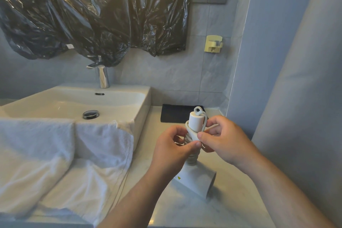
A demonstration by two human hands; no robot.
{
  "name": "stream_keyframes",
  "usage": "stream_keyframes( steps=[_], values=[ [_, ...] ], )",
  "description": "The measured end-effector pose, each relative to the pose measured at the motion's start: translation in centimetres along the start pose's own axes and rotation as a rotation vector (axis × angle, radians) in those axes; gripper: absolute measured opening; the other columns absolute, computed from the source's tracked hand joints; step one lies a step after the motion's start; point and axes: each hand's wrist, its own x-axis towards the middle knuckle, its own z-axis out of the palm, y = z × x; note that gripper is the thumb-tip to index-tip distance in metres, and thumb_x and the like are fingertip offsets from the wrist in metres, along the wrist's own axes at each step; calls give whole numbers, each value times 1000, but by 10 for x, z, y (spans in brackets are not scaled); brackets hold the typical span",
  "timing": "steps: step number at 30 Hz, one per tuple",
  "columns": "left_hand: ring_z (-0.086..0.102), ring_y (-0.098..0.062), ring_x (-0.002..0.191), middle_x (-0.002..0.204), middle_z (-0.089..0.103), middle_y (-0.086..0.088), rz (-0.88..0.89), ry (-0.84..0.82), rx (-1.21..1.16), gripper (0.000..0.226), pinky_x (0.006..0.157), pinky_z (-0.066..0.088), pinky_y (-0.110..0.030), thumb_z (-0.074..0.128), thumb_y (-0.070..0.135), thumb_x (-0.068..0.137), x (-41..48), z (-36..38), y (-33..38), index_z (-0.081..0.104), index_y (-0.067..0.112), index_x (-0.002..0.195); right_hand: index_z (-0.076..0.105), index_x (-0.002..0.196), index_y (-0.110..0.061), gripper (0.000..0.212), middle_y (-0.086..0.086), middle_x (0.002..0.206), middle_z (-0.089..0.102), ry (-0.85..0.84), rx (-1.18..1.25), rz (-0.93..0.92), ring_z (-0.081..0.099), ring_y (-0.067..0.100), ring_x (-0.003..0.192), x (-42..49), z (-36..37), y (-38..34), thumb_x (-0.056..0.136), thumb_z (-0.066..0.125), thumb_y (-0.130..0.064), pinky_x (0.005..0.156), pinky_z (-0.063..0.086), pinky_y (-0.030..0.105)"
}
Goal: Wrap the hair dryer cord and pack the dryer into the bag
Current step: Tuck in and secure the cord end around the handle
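The dryer (197, 181) I hold is smooth matt plastic. The towel (55, 150) is fluffy cloth, the sink (143, 102) glossy ceramic, the tap (103, 77) polished metal, the black sheeting (92, 15) crinkled shiny plastic.

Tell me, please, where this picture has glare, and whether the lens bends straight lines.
Head view: glare streaks on the black plastic sheet and the faucet; the wide lens tilts and bows the wall corner; the left hand, the right hand, the cord and the hair dryer are sharp, evenly lit.

Pale counter (231, 209) carries basin (144, 98), towel (55, 153) (white), dryer (196, 177), and perhaps a black bag (174, 114).
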Motion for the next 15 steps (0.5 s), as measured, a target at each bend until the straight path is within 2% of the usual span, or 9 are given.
stream_keyframes(
  steps=[4,8,11,15],
  values=[
    [57,-4,71,94,71,-6,-14,-6,-10,30,66,51,-19,88,19,70,1,0,1,70,20,95,58,104,-24,28,3,75,75,-54,125,37,73,23,65,2,-3,-1,80,74,-22,76,60,49],
    [56,-2,75,94,70,-1,0,3,-21,31,66,48,-13,87,17,71,-1,1,-1,69,18,96,62,108,-19,34,10,82,74,-173,157,81,70,22,64,8,-10,-8,79,76,-31,70,61,43],
    [55,-1,74,93,70,3,10,5,-28,31,66,47,-13,87,18,71,0,3,-2,69,18,96,62,110,-20,43,8,93,72,-254,113,112,67,19,62,16,-12,-15,73,77,-36,63,57,34],
    [54,4,71,95,69,0,29,4,-4,31,65,48,-13,86,18,72,1,5,-2,69,17,98,60,109,-19,33,6,89,69,-283,36,117,68,17,59,26,-9,-19,78,72,-13,57,55,30]
  ],
)
